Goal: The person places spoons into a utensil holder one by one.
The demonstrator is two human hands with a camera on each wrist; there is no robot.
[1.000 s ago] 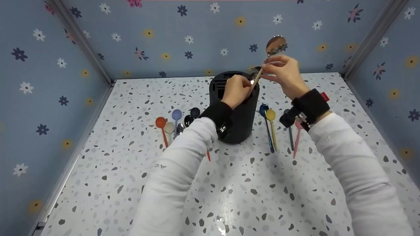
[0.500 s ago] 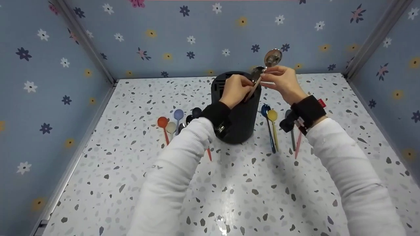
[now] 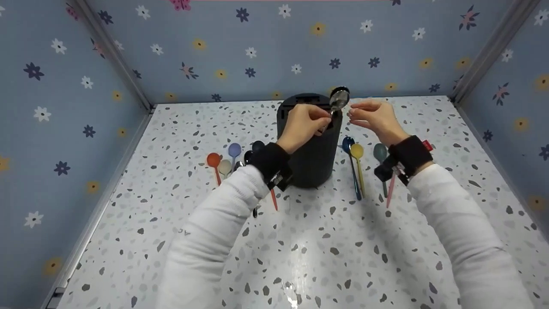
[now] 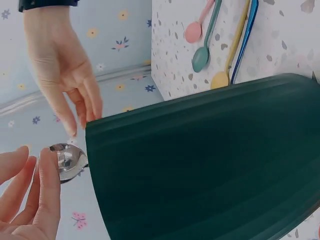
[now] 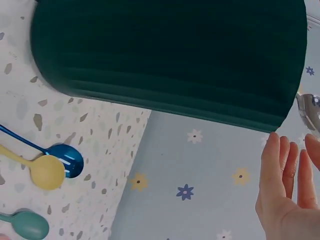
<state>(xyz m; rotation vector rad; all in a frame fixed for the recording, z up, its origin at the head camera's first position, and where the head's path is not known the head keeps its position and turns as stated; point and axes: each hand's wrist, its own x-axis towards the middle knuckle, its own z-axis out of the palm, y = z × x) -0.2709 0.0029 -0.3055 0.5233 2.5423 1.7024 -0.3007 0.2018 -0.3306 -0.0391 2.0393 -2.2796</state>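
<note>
A dark cylindrical utensil holder [image 3: 312, 161] with a slotted top stands on the table. At its right rim a shiny metal spoon [image 3: 340, 102] leans with its bowl up and its lower handle hidden. My left hand [image 3: 300, 126] hovers at the rim, fingertips right beside the spoon's handle; in the left wrist view thumb and fingers stand apart near the bowl [image 4: 71, 162]. To the right of the spoon, my right hand [image 3: 379, 122] has extended fingers and holds nothing. Its fingertips come close to the holder's rim in the right wrist view.
Right of the holder lie a blue spoon [image 3: 352, 167], a yellow spoon [image 3: 357, 151], a green spoon [image 3: 380, 152] and a pink one [image 3: 390, 191]. Several more, including an orange spoon [image 3: 213, 160] and a lilac spoon [image 3: 234, 149], lie to its left. Flowered walls enclose the table.
The spoon my right hand held by its upper part has gone down into the holder. My right hand has let go and stands apart; my left hand has shifted slightly left and down.
</note>
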